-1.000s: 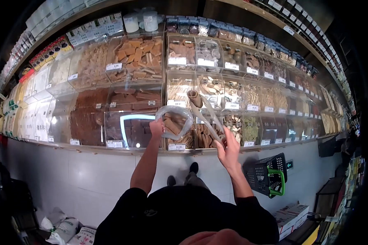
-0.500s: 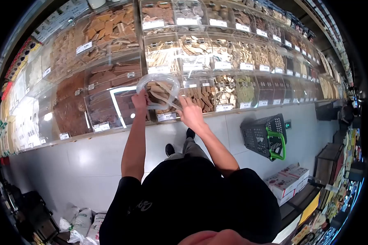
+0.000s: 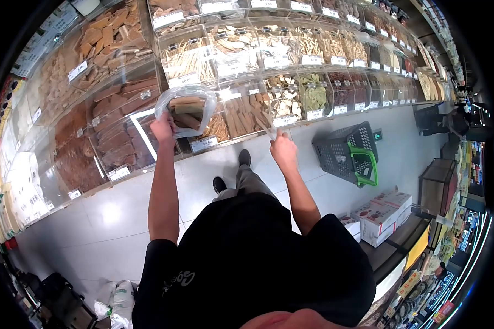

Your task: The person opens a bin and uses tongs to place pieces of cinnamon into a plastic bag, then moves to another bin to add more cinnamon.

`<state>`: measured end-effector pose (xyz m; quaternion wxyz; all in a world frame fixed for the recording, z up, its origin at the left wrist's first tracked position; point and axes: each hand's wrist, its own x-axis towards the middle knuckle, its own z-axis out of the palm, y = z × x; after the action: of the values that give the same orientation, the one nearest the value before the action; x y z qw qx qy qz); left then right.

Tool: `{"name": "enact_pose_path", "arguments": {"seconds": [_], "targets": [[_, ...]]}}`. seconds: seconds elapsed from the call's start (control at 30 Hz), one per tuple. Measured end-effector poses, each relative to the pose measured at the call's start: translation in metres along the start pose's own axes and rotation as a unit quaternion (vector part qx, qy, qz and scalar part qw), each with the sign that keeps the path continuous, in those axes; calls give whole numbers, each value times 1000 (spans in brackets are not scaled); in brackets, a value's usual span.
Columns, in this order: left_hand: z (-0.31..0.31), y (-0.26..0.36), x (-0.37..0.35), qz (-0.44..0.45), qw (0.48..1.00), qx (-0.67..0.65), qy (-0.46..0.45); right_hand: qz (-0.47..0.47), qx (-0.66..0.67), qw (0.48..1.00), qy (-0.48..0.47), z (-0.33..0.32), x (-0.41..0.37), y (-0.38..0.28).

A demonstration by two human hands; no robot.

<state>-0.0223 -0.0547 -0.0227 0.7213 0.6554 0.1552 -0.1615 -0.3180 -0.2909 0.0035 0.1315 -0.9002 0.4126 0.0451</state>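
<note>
My left hand (image 3: 163, 128) is closed on the rim of a clear plastic bag (image 3: 209, 104). The bag's mouth gapes wide, and brown bark pieces (image 3: 186, 107) show within its outline. Out to the right, over the front edge of the bins, my right hand (image 3: 284, 151) is curled around a slim, see-through strip (image 3: 271, 130); its exact kind I cannot tell. The strip points up and left toward a bin of brown bark sticks (image 3: 247, 116). Between my hands, a bin of thin tan roots (image 3: 216, 129) sits partly under the bag.
Clear bins of dried goods run in tiers along the counter, including white slices (image 3: 285, 98) and green leaves (image 3: 315, 93). A grey basket with a green handle (image 3: 343, 153) stands on the floor at right. Cartons (image 3: 381, 216) lie behind it, and white sacks (image 3: 122, 304) lie lower left.
My right hand has moved away from the bag to the right, taking the slim strip along. The bag and left hand have shifted left in view as the camera turned.
</note>
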Motion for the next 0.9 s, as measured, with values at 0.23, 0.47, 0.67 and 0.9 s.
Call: {"name": "enact_pose_path", "arguments": {"seconds": [0.23,0.47,0.67,0.9], "targets": [[-4,1,1,-4,1000,-4,-22,-27,-16,999,-21,-20,6,7],[-3,0,2,-22,1000,-7,-18,-114,105,986,61,-73,-39,12],[-2,8,-9,5,1000,20,-8,-324,274,834,351,-113,-67,-27],[-2,8,-7,0,1000,5,-9,-450,409,759,233,-118,-60,-5]]}}
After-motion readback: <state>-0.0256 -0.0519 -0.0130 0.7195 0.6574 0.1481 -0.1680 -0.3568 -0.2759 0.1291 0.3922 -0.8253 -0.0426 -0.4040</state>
